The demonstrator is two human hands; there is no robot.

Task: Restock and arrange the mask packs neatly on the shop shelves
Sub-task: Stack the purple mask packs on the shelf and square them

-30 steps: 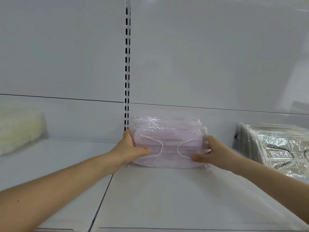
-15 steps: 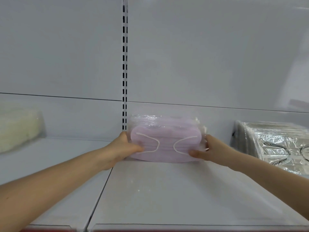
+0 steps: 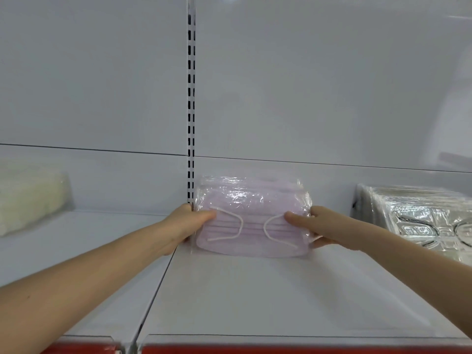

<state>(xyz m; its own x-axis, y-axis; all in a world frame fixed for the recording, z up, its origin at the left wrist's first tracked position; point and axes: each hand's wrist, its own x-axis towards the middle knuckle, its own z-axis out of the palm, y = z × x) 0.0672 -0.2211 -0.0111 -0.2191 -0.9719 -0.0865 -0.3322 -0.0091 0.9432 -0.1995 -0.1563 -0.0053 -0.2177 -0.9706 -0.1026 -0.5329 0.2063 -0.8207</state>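
Lilac mask packs [image 3: 252, 221] are resting mid-frame, deep on the shelf [image 3: 255, 297], while the left hand [image 3: 187, 223] and right hand [image 3: 323, 227] are each holding one end in a closed grip, so squaring them is likely calling for even, gentle pressure from both sides.

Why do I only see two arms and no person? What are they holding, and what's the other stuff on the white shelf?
There is no robot here. The camera sits on the person's head and looks forward and down, so you see only their arms reaching out. The left hand and the right hand each grip one end of a bundle of purple mask packs in clear wrap. The bundle seems to rest on the white shelf, near the back wall. Far to the left lies a blurry cream pack. On the right is a stack of shiny silver packs. The black-dotted strip behind is a slotted post of the shelving.
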